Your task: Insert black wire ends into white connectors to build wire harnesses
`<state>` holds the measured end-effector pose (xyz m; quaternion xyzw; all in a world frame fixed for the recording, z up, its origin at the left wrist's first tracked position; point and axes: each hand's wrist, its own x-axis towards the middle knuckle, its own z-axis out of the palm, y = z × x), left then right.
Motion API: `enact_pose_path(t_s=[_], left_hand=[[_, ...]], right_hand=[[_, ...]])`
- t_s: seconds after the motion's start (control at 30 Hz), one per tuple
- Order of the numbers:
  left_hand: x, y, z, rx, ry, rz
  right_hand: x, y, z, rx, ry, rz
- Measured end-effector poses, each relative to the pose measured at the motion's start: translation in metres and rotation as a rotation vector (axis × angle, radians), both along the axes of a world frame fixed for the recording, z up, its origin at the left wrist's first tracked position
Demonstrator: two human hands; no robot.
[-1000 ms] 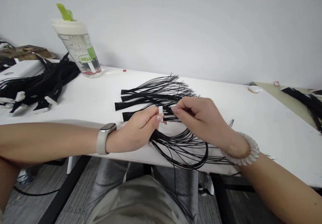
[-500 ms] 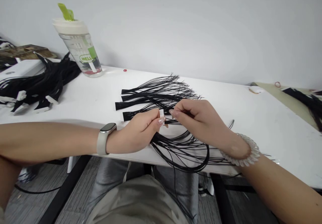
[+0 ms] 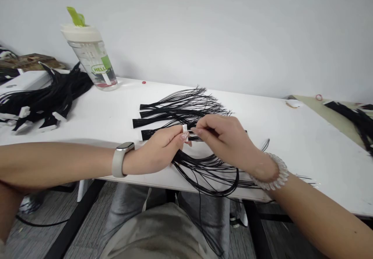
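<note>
Between the thumb and forefinger of my left hand (image 3: 161,148) is a small white connector housing (image 3: 185,129), its slotted face turned right. My right hand (image 3: 224,138) pinches a thin wire close to that face; whether its tip is inside the housing I cannot tell. Loops of black wires (image 3: 210,166) hang below both hands, over the front table edge. Just behind the hands lie several flat black wire bundles (image 3: 151,123), their bound ends to the left and loose strands fanned to the right.
A bottle with a green spout (image 3: 93,59) stands at the back left. Beside it lies a pile of black cables with white connectors (image 3: 55,92). More black cables (image 3: 349,115) rest at the far right. A red ring (image 3: 143,82) is near the wall.
My right hand has moved left, bringing its fingertips up close to the connector housing. My left hand keeps its grip, and the housing has turned slightly.
</note>
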<state>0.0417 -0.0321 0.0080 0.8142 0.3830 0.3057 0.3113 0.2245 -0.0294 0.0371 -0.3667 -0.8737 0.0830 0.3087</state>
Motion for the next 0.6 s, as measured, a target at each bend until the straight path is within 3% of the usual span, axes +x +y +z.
enact_pose_path(t_s=[0.17, 0.33, 0.5, 0.6], left_hand=[[0.001, 0.004, 0.002, -0.09, -0.059, 0.066], [0.001, 0.009, -0.004, -0.254, -0.243, 0.196], [0.002, 0.014, -0.01, -0.494, -0.497, 0.192], [0.002, 0.012, -0.008, -0.43, -0.467, 0.198]], right_hand=[[0.014, 0.013, 0.0, 0.126, -0.086, -0.143], [0.028, 0.015, 0.017, 0.198, -0.047, -0.201], [0.04, 0.009, 0.032, -0.069, -0.181, -0.192], [0.044, 0.008, 0.028, -0.281, -0.345, -0.098]])
